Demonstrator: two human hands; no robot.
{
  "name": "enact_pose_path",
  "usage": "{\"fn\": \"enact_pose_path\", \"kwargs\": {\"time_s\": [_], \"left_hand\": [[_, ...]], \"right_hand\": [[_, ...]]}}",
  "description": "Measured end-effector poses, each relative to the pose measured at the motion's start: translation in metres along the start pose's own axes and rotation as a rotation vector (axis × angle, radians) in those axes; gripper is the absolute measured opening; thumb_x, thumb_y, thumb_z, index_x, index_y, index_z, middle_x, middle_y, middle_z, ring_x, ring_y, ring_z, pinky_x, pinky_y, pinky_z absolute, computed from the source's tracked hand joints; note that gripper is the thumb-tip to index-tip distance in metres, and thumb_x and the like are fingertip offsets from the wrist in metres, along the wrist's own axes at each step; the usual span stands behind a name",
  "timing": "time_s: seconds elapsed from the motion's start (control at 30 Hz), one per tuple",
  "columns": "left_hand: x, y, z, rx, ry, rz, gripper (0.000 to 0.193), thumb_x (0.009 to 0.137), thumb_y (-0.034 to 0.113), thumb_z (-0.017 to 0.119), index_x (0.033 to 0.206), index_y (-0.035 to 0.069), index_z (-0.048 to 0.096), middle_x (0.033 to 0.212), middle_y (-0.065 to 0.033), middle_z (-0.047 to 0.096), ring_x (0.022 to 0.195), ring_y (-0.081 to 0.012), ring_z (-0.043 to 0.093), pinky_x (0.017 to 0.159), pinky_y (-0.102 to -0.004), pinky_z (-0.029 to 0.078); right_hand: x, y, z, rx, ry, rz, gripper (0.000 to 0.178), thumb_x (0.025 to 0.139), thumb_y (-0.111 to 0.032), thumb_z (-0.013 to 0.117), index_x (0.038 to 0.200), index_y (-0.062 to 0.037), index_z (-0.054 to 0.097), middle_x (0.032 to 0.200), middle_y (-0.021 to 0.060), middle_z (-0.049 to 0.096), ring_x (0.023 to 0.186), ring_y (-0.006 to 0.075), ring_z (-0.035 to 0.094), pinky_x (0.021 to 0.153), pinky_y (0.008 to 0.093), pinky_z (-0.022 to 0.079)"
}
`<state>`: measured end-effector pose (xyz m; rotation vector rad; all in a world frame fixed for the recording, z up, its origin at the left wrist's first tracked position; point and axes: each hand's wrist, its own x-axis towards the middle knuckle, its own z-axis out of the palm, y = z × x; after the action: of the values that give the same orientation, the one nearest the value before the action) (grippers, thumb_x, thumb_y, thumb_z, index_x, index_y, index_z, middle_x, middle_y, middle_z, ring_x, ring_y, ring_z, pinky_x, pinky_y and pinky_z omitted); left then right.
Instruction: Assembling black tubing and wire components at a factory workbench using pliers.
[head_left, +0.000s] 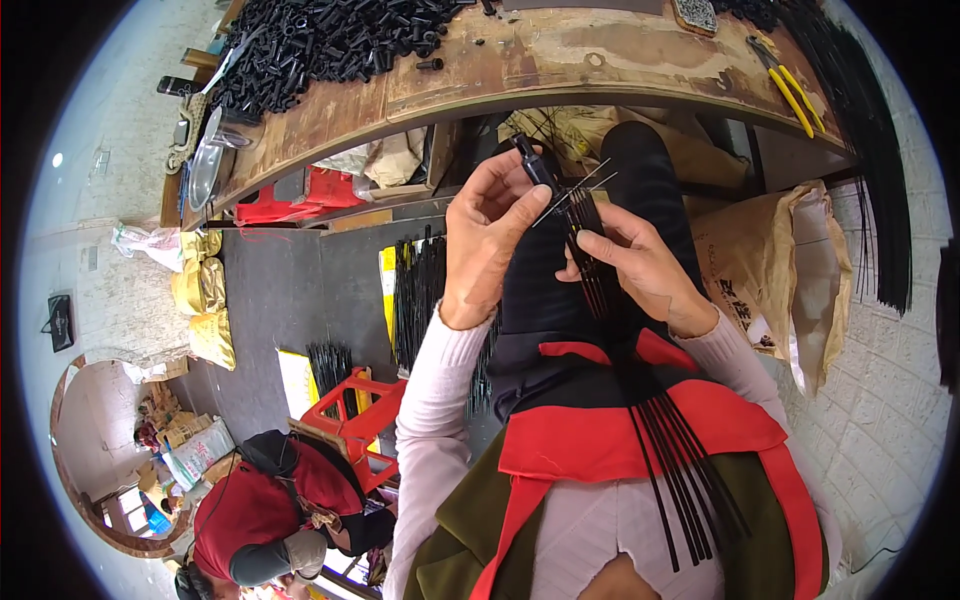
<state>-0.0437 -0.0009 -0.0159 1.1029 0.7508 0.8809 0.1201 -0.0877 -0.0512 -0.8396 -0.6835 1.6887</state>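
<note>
Above my lap, my left hand pinches a black plastic tube fitting between thumb and fingers, its narrow end pointing up and away. Beside it, my right hand is closed round a bundle of thin black rods that look like umbrella ribs. The bundle runs down over my red apron, its ends spread on my chest. At the upper end several thin rods cross and stick out next to the fitting. Whether they are joined to the fitting, I cannot tell.
Across the front stands a wooden bench with a pile of black tube fittings and yellow-handled pliers. Black rods hang at its right end. A paper sack stands right; a red stool and a person are lower left.
</note>
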Motion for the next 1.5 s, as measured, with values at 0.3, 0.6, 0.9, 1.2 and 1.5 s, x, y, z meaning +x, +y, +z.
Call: {"fn": "enact_pose_path", "kwargs": {"time_s": [0.3,0.6,0.9,1.2,1.5], "left_hand": [[-0.005,-0.005,-0.002,0.005,0.132,0.001,0.044,0.089,0.002,0.068,0.129,-0.006,0.053,0.114,-0.0121,0.066,0.103,-0.0166,0.064,0.093,-0.029,0.05],[0.003,-0.007,-0.011,-0.111,-0.043,-0.017,0.043,0.091,0.002,0.065,0.131,-0.005,0.052,0.116,-0.012,0.065,0.105,-0.0168,0.063,0.094,-0.0287,0.05],[-0.011,-0.001,-0.001,0.056,0.169,-0.034,0.051,0.088,0.0,0.067,0.135,-0.006,0.047,0.116,-0.0126,0.064,0.105,-0.0165,0.063,0.092,-0.0279,0.05],[-0.021,0.002,0.011,0.184,0.197,0.078,0.075,0.078,-0.006,0.075,0.144,0.004,0.041,0.114,-0.0153,0.062,0.11,-0.0215,0.062,0.093,-0.0315,0.052],[-0.015,-0.009,-0.004,-0.194,0.133,0.015,0.07,0.077,-0.009,0.075,0.139,0.003,0.044,0.117,-0.0139,0.063,0.109,-0.0213,0.063,0.094,-0.0314,0.053]], "right_hand": [[0.002,0.001,0.001,-0.009,-0.02,0.021,0.03,0.099,-0.014,0.057,0.124,0.0019,0.053,0.095,0.0052,0.06,0.084,0.0142,0.061,0.085,0.0396,0.057],[0.002,0.002,0.0,-0.007,-0.018,0.019,0.03,0.099,-0.014,0.057,0.125,0.0011,0.054,0.096,0.0048,0.059,0.085,0.0144,0.061,0.086,0.0405,0.057],[0.001,0.0,0.002,-0.035,0.012,0.02,0.029,0.099,-0.014,0.057,0.123,0.0009,0.055,0.096,0.0045,0.059,0.085,0.014,0.061,0.085,0.0393,0.057],[0.002,0.003,0.003,-0.055,0.01,-0.013,0.029,0.099,-0.013,0.056,0.124,0.0012,0.055,0.096,0.0048,0.059,0.084,0.0137,0.061,0.083,0.0376,0.057],[0.004,0.001,0.005,-0.054,-0.01,-0.008,0.03,0.099,-0.012,0.056,0.126,0.0019,0.054,0.096,0.0051,0.059,0.084,0.0135,0.061,0.083,0.0372,0.057]]}}
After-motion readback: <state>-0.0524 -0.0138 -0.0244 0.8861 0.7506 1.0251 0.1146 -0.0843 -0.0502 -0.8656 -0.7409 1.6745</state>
